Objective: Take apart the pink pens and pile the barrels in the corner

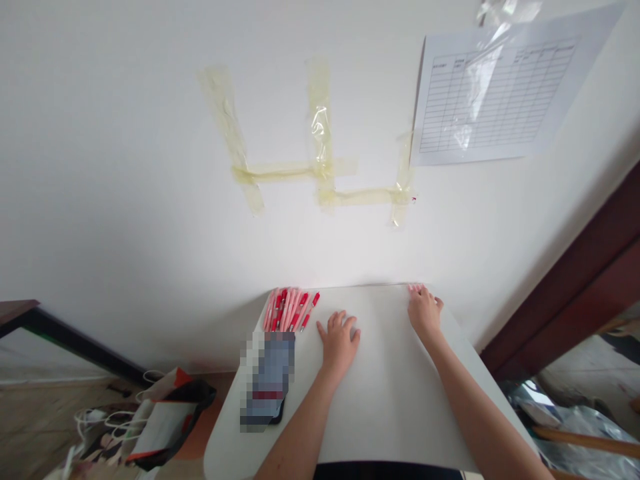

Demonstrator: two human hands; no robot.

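My left hand rests palm down on the white table, fingers spread, holding nothing. Just left of it lies a bunch of red and pink pens, loosely side by side against the wall. One pen with a red clip end lies slightly apart from the bunch, nearest my left hand. At the far right corner of the table, my right hand is closed, its fingertips down at several small pink pieces by the wall. What exactly the fingers grip there is hidden.
A phone, blurred out, lies on the table's left side. The wall behind carries yellowed tape and a printed sheet. Bags and cables sit on the floor at left; dark red wood stands at right.
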